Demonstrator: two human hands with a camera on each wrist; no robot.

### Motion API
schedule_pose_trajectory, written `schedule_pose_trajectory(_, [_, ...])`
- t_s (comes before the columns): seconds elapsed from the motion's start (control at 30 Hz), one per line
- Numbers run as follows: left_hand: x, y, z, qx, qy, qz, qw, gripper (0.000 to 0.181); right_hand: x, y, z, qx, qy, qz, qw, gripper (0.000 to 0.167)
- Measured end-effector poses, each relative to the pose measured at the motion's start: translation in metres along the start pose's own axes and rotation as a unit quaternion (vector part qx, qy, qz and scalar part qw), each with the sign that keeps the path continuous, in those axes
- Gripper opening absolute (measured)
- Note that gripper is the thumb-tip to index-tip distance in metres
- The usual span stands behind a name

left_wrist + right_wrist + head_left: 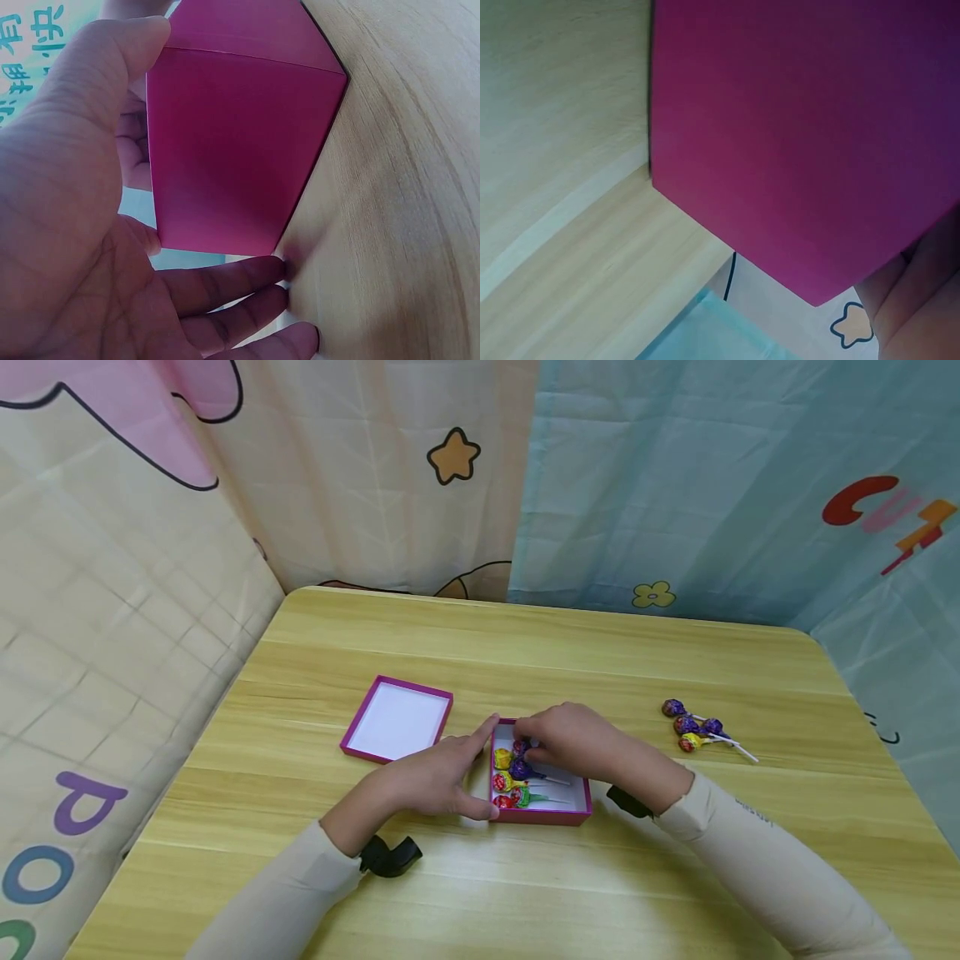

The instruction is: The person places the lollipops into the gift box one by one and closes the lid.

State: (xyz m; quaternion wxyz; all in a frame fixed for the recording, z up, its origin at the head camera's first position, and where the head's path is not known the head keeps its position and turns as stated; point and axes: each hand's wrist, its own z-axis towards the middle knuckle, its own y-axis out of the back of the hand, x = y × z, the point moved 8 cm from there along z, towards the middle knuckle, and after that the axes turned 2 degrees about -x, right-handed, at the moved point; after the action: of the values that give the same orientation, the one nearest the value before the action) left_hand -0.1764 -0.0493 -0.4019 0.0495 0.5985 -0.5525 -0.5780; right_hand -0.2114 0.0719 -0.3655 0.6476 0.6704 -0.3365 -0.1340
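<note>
A magenta box (542,817) with a white inside lies uncovered on the table and holds several lollipops in yellow, purple, red and green wrappers. My left hand (435,774) holds the box at its left end, thumb at the near corner and index finger at the far corner. In the left wrist view its other fingers extend beside the box wall, near the tabletop. Reaching over the far right part of the box, my right hand (576,742) pinches a dark-wrapped lollipop (521,747), partly hidden by the fingers. Just below it lies a purple lollipop (519,768).
The box's lid (397,720), white inside with a magenta rim, lies inside-up to the left. Several more lollipops (686,725) lie in a loose group on the right of the wooden table (570,652). Printed curtains (360,477) stand behind the table.
</note>
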Motion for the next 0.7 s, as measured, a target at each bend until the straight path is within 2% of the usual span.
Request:
schedule_pose_trajectory(0.3, [-0.0008, 0.0, 0.0001, 0.0, -0.001, 0.001, 1.0, 0.121, -0.0015, -0.0066, -0.0008, -0.001, -0.001, -0.029, 0.9996, 0.015])
schedule_pose_trajectory(0.7, [-0.0008, -0.0003, 0.0002, -0.001, -0.001, 0.001, 1.0, 0.121, -0.0021, -0.0055, -0.0036, 0.01, -0.028, 0.011, 0.9995, 0.02])
